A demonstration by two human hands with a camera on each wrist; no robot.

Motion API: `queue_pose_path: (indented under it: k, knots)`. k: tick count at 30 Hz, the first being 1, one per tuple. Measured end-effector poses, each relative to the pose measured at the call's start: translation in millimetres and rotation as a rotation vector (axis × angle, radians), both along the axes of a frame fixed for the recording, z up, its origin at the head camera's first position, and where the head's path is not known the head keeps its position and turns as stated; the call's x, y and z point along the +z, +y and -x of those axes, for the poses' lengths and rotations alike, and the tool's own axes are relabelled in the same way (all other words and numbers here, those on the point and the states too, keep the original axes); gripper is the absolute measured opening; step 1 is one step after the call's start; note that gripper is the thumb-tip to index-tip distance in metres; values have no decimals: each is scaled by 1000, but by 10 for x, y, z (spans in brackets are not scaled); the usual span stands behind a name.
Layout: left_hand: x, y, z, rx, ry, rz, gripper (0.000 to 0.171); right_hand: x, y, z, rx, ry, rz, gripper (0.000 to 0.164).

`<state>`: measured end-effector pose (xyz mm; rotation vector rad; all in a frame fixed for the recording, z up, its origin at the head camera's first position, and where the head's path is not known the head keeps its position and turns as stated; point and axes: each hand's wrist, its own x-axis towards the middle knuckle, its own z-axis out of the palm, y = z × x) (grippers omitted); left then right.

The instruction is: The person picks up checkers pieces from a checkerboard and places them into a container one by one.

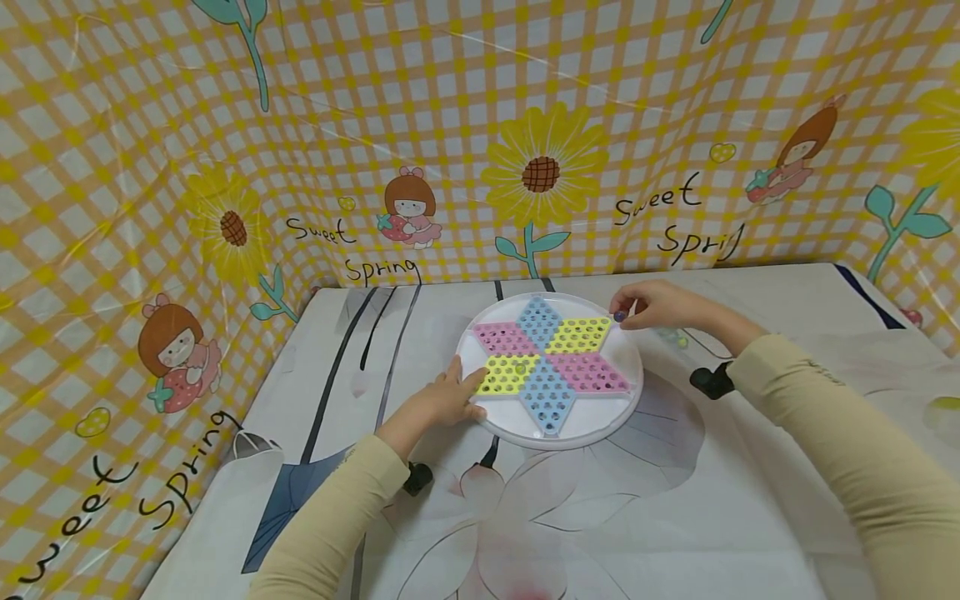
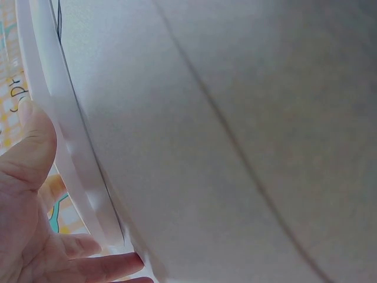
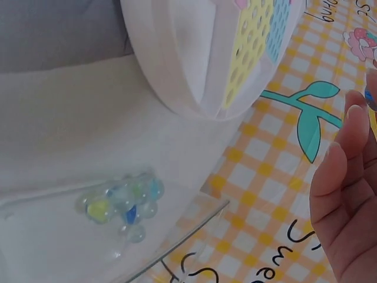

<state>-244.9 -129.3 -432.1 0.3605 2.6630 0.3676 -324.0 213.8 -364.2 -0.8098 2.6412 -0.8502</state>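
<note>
A round white Chinese checkers board point(image 1: 592, 421) lies on the table, with a pink, yellow and blue star full of small holes. My left hand point(image 1: 442, 398) rests at its left edge with spread fingers, some over the lower-left yellow section; in the left wrist view its thumb point(image 2: 36, 144) lies along the white rim. Just beyond the upper-right yellow point, my right hand point(image 1: 656, 305) pinches a dark blue marble point(image 1: 619, 317) between thumb and fingertips. That marble point(image 3: 370, 98) shows only partly in the right wrist view. A pale greenish marble point(image 1: 521, 367) sits in the lower-left yellow section.
A clear container point(image 3: 53, 236) holds several glass marbles point(image 3: 126, 203), to the right of the board beneath my right forearm. The table has a flower-print cover point(image 1: 517, 525). A yellow checked cloth point(image 1: 465, 108) hangs behind and at the left.
</note>
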Motion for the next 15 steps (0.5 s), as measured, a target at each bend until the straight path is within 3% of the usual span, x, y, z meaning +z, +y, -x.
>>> queue_pose_path:
  k: [15]
  knots:
    - [-142, -21, 105, 21, -5, -16, 74, 70, 270, -35, -65, 0, -34, 19]
